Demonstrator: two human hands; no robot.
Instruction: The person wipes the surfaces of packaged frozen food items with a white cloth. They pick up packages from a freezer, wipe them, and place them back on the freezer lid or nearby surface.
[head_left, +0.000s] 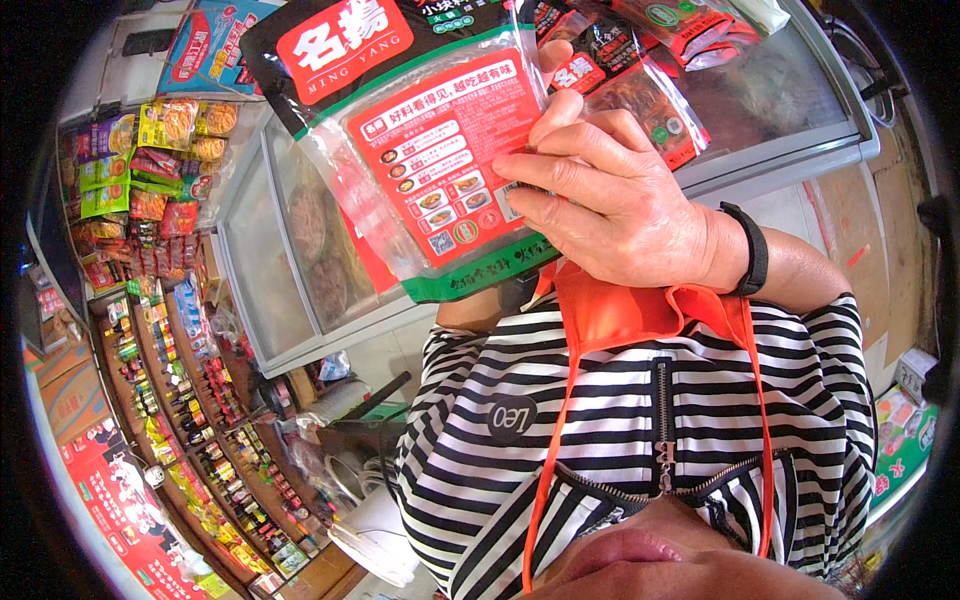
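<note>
A large plastic food pouch (442, 142), with a black top, clear sides, a red printed panel and green bands, is held up in front of my chest. My right hand (607, 187), a black band (746, 251) at its wrist, grips the pouch's right edge, with fingertips lying over the red panel. My left forearm (472, 311) passes under the pouch. My left hand is mostly hidden; a fingertip (555, 56) at the pouch's upper right edge may belong to it. Something red (382, 274) shows behind the pouch's lower left. More food pouches (637, 97) lie just beyond my right hand.
Glass-topped chest freezers (281, 232) stand ahead and to the left. Packaged foods (150, 172) are spread at the far left, above shelves of bottles and packets (202, 420). A white bucket (379, 532) stands low at left. Cardboard (855, 232) lies at right.
</note>
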